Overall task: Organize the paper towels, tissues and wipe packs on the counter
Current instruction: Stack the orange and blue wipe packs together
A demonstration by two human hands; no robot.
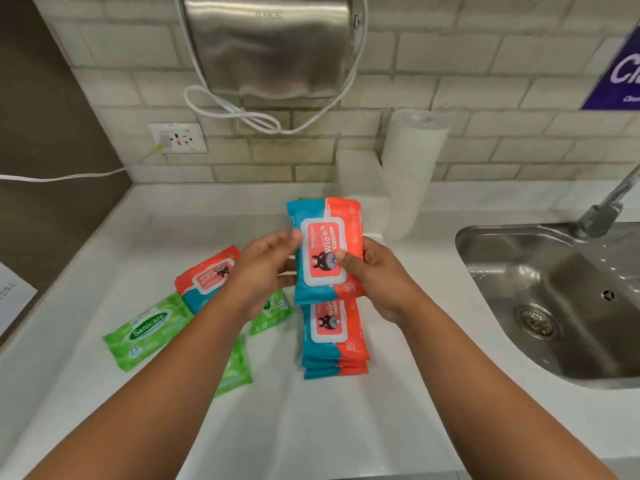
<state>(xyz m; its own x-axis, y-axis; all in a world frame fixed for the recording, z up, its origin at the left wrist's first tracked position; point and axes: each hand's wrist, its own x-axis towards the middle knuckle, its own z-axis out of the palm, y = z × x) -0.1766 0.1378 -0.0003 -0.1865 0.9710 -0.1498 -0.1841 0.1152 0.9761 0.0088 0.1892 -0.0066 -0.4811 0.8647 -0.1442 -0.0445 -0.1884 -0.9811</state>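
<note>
Both hands hold one blue-and-coral wipes pack (323, 233) above the counter: my left hand (265, 268) grips its left edge and my right hand (375, 275) grips its right edge with the thumb on the lid. Below it lies a stack of the same blue-and-coral packs (334, 344). Another such pack (204, 277) lies to the left. Green Sanicare packs lie around it: one at the left (147, 332), one (272, 311) partly under my left forearm, one (235, 368) nearer me. A paper towel roll (410, 157) stands by the wall, with white tissue packs (358, 171) beside it.
A steel sink (554, 299) with a faucet (604, 209) takes up the right side. A steel hand dryer (268, 46) hangs on the tiled wall, its white cord looping to a socket (177, 137). The white counter (346, 427) ends at a brown wall on the left.
</note>
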